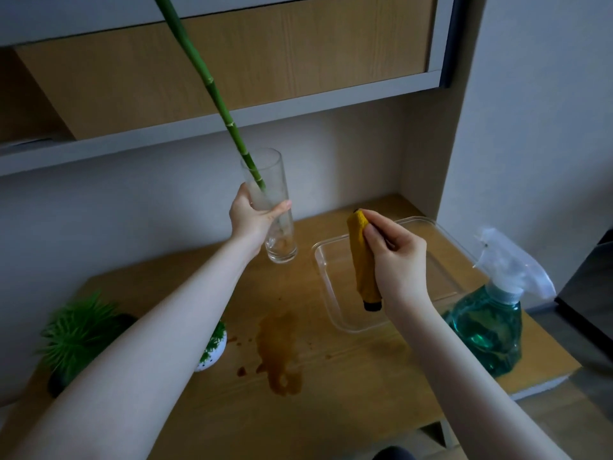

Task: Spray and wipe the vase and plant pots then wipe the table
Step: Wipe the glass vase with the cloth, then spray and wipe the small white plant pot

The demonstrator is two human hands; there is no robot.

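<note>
- Left hand (253,215), centre of frame: fingers and thumb wrapped round tall clear glass vase (272,210), tilted, its base just above or touching wooden table (365,376); cannot tell which.
- Green jointed bamboo stalk (212,91) inside vase, slanting to upper left.
- Right hand (396,260), right of centre: fingers curled round rolled mustard cloth (363,260), dark-edged, over clear plastic tray (323,270).
- Teal spray bottle (491,323) at right edge.
- Brown spill (278,350) on table, lower centre.
- Two potted plants, lower left: spiky green (78,333), white pot (212,353).
</note>
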